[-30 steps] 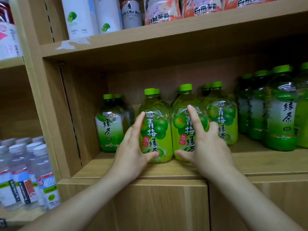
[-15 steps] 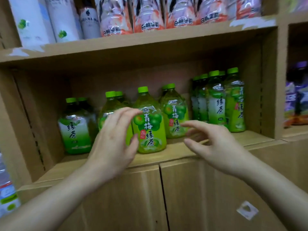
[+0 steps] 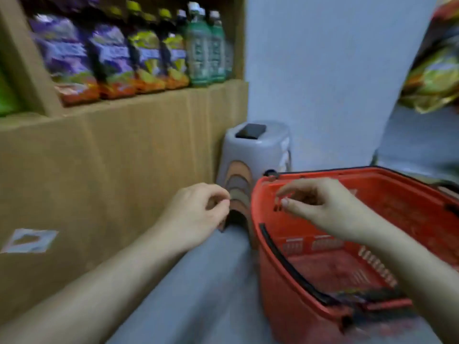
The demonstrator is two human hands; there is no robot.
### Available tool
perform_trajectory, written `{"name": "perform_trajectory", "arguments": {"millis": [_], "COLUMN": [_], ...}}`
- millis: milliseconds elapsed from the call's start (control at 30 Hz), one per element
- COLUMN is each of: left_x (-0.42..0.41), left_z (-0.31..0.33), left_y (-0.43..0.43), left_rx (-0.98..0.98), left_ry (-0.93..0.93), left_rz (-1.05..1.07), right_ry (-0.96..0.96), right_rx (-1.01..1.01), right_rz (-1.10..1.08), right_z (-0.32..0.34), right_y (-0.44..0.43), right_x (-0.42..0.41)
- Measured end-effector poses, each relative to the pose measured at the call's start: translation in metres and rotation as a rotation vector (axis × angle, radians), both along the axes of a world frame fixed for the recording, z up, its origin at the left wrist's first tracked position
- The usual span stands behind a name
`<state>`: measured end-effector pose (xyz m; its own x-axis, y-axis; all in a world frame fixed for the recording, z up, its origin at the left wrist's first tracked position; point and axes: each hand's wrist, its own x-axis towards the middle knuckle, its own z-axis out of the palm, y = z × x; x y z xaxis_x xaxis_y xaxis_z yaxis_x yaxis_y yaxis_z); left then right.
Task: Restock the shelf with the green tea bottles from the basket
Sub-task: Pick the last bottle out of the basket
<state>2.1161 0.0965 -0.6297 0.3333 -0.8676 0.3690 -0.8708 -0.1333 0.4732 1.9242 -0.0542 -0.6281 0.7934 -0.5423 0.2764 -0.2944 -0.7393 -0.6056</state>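
as both hands hover loosely curled and empty, left hand (image 3: 198, 212) at centre, right hand (image 3: 323, 209) over the red basket (image 3: 293, 319) lower right, no green tea bottle shows inside; restocking seems done, next check the shelf (image 3: 149, 104) upper left.

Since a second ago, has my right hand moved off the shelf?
Yes. The right hand has gone right and down from the shelf, and is now over the red basket.
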Motion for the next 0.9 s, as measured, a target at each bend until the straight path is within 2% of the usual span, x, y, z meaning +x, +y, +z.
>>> {"name": "perform_trajectory", "arguments": {"millis": [67,167,233,367,533,633,700,767,833,900], "left_x": [-0.031,-0.072,-0.091,-0.103,-0.109,-0.110,-0.112,-0.118,-0.125,-0.130], "left_z": [-0.027,-0.058,-0.073,-0.086,-0.079,-0.078,-0.082,-0.085,-0.090,-0.087], "left_y": [-0.051,-0.102,-0.121,-0.129,-0.122,-0.124,-0.123,-0.120,-0.114,-0.107], "left_rx": [0.075,0.114,0.134,0.315,0.152,0.219,0.299,0.336,0.296,0.275], "left_ry": [0.054,-0.038,-0.102,-0.260,-0.478,-0.542,-0.498,-0.557,-0.609,-0.607], "left_rz": [-0.011,-0.016,0.010,0.165,0.194,0.238,0.196,0.064,-0.129,-0.233], "right_ry": [0.064,0.173,0.236,0.209,0.228,0.192,0.193,0.247,0.334,0.494], "right_rx": [0.005,0.047,0.102,0.140,0.210,0.396,0.565,0.692,0.762,0.764], "right_rz": [-0.119,-0.221,-0.226,-0.217,-0.305,-0.317,-0.302,-0.291,-0.248,-0.210], "right_z": [-0.032,-0.070,-0.086,-0.101,-0.114,-0.117,-0.115,-0.108,-0.101,-0.098], "right_y": [-0.026,-0.045,-0.046,-0.030,-0.014,-0.015,-0.014,-0.011,-0.010,-0.019], "right_x": [-0.041,-0.083,-0.096,-0.111,-0.136,-0.141,-0.142,-0.144,-0.145,-0.146]}}
